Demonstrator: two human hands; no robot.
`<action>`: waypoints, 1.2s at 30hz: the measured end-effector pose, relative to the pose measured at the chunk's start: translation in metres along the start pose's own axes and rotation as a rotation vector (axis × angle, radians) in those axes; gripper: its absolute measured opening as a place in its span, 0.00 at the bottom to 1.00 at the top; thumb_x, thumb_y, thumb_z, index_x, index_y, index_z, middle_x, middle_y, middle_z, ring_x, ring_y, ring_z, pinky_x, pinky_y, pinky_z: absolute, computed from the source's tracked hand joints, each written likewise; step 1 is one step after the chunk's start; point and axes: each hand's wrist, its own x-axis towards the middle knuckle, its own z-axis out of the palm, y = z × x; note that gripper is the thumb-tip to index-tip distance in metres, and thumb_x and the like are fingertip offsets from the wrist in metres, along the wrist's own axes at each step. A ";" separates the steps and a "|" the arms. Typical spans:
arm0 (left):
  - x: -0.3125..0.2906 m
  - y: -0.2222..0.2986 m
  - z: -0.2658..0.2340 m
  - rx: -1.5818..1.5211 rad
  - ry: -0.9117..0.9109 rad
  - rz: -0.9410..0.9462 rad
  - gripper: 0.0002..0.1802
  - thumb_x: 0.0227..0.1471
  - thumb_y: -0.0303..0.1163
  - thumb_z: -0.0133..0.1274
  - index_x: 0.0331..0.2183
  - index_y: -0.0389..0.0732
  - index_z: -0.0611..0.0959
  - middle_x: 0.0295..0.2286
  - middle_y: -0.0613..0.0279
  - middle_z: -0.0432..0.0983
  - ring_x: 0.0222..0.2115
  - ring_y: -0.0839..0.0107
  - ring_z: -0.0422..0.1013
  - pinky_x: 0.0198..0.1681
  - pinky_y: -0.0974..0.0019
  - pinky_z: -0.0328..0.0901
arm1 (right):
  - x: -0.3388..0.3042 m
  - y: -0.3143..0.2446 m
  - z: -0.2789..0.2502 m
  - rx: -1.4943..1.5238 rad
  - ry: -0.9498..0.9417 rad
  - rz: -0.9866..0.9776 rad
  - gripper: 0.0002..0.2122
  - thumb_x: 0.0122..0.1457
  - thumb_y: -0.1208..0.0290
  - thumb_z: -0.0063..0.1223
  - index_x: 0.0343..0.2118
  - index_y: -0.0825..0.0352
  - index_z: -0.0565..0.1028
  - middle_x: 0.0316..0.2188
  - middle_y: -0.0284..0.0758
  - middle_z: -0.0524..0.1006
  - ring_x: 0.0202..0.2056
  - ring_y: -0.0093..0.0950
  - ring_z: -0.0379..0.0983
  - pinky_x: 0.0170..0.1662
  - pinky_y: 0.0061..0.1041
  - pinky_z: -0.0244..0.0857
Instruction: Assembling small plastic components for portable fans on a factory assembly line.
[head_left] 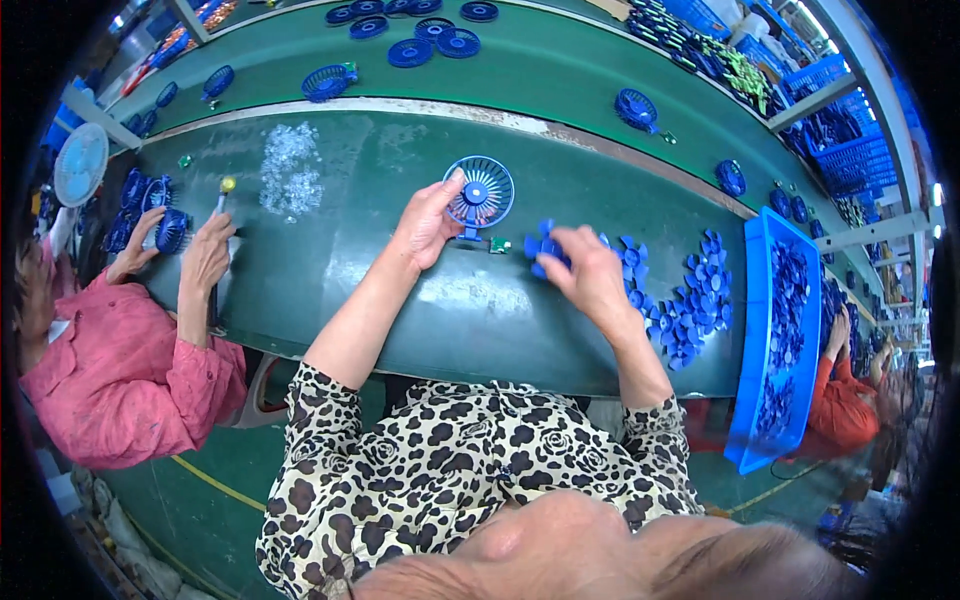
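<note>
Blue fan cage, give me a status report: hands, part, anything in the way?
Left hand gripping blue fan cage. Right hand at blurred blue fan blade, grip unclear. Small green board between hands, possibly in the way.

The table (pixel 340 230) looks smooth and glossy. Over it is a plastic fan (pixel 480 192); beside its right end, a shiny plastic bin (pixel 757 300).

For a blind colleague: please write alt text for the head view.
A person's left hand holds a round blue fan cage over a green table; the right hand holds a blue fan blade. More loose blades lie beside a blue tray.
</note>
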 end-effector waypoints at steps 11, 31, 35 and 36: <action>-0.006 -0.024 0.021 0.136 -0.089 0.007 0.18 0.55 0.44 0.51 0.38 0.40 0.76 0.32 0.67 0.74 0.31 0.81 0.70 0.33 0.74 0.67 | 0.051 -0.030 0.034 -0.083 0.172 -0.152 0.13 0.47 0.70 0.59 0.37 0.63 0.73 0.28 0.38 0.70 0.30 0.38 0.71 0.29 0.36 0.67; 0.009 -0.036 0.019 0.512 0.097 0.397 0.20 0.55 0.33 0.50 0.46 0.30 0.70 0.36 0.56 0.73 0.35 0.74 0.69 0.39 0.71 0.65 | 0.083 0.037 0.010 0.664 -0.208 0.379 0.15 0.49 0.63 0.62 0.30 0.71 0.75 0.22 0.31 0.75 0.21 0.17 0.68 0.20 0.17 0.63; 0.012 -0.027 0.015 0.491 0.124 0.390 0.18 0.56 0.32 0.49 0.45 0.30 0.71 0.34 0.55 0.74 0.32 0.73 0.71 0.36 0.71 0.67 | 0.083 0.072 -0.025 0.884 0.240 0.475 0.19 0.51 0.68 0.59 0.43 0.74 0.72 0.34 0.37 0.77 0.32 0.22 0.73 0.31 0.19 0.68; 0.011 -0.028 0.012 0.525 0.119 0.393 0.17 0.56 0.31 0.49 0.44 0.30 0.71 0.33 0.56 0.74 0.32 0.74 0.71 0.36 0.72 0.68 | 0.073 0.076 -0.030 0.796 0.279 0.494 0.19 0.51 0.69 0.58 0.44 0.75 0.71 0.35 0.38 0.76 0.33 0.23 0.74 0.33 0.21 0.69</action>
